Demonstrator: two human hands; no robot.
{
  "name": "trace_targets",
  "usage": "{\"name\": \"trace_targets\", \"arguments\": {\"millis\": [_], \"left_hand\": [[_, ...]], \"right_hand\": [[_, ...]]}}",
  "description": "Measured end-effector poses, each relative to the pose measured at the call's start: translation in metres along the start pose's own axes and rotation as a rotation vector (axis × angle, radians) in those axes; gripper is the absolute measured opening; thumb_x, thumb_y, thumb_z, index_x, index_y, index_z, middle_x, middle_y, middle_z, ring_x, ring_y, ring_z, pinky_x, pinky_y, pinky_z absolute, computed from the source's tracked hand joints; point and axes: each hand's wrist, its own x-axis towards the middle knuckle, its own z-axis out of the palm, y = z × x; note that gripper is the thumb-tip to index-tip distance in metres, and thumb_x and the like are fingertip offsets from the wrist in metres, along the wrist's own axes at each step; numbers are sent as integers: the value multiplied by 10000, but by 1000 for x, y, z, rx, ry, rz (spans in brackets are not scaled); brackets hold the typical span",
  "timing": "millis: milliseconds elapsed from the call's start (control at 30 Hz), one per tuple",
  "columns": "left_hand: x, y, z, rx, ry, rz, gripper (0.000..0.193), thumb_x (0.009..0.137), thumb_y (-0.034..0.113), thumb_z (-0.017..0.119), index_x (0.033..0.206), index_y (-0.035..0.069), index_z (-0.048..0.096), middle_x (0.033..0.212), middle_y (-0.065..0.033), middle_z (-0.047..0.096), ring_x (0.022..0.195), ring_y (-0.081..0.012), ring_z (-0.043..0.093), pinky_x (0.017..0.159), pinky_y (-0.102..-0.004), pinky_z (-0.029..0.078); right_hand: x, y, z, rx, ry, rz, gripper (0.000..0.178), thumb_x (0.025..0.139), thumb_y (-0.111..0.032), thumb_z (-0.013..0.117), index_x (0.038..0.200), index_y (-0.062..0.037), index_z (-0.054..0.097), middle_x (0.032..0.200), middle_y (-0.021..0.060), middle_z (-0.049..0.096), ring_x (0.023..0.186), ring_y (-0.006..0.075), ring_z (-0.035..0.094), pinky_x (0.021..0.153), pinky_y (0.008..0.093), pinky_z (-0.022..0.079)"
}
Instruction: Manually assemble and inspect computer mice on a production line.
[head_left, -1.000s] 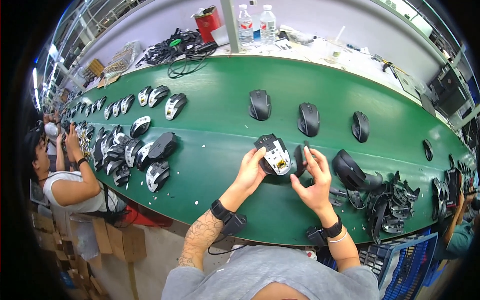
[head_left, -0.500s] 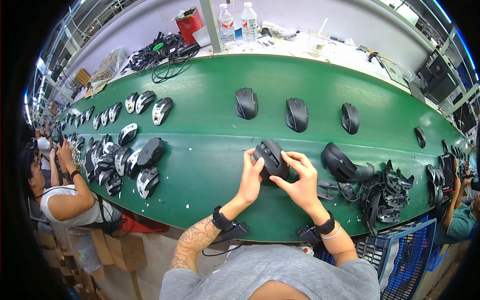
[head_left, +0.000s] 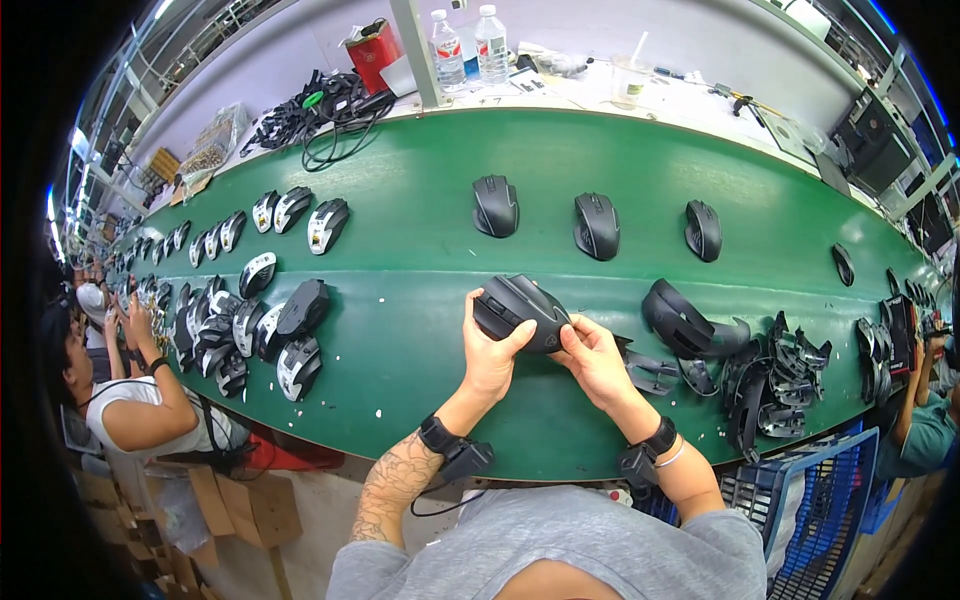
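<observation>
Black mouse (head_left: 522, 303) held over green bench (head_left: 420, 350): left hand (head_left: 490, 355) wrapped round its 8 o'clock side, right hand (head_left: 598, 372) pinching its 4 o'clock end. Step looks like seating the shell (head_left: 532, 296); next probably calls for even thumb pressure. Three similar mice (head_left: 597, 227), 12 to 2 o'clock

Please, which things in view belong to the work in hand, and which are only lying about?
Likely belong:
black mouse in left hand and right hand
loose black shells
black-and-white mice

Likely lying about:
water bottles
plastic cup
red container
</observation>
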Motion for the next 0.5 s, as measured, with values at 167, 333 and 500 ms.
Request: {"name": "trace_targets", "arguments": {"millis": [167, 333, 500], "left_hand": [[-6, -1, 5, 51, 47, 47, 533, 723, -35, 683, 1130, 52, 349, 1161, -146, 531, 1051, -215, 541, 930, -348, 443], [-7, -7, -1, 63, 71, 55, 463, 743, 11, 663, 1130, 35, 410, 1144, -130, 550, 1011, -197, 558, 910, -336, 445], [-3, 1, -3, -147, 200, -193, 448, 898, 397, 401, 1039, 10, 580, 1004, -75, 625, 929, -180, 596, 847, -313, 454]], "right_hand": [[0, 9, -1, 17, 2, -46, 266, 908, -256, 550, 1027, -19, 566, 983, 40, 609, 914, 131, 574, 833, 321, 481], [-1, 10, 5, 53, 53, -70, 245, 888, -212, 595, 981, 14, 576, 912, 61, 622, 838, 117, 588, 794, 272, 491], [-6, 10, 3, -105, 61, -120, 222, 878, -192, 614, 960, 10, 578, 883, 41, 619, 806, 92, 573, 758, 245, 480]]}}
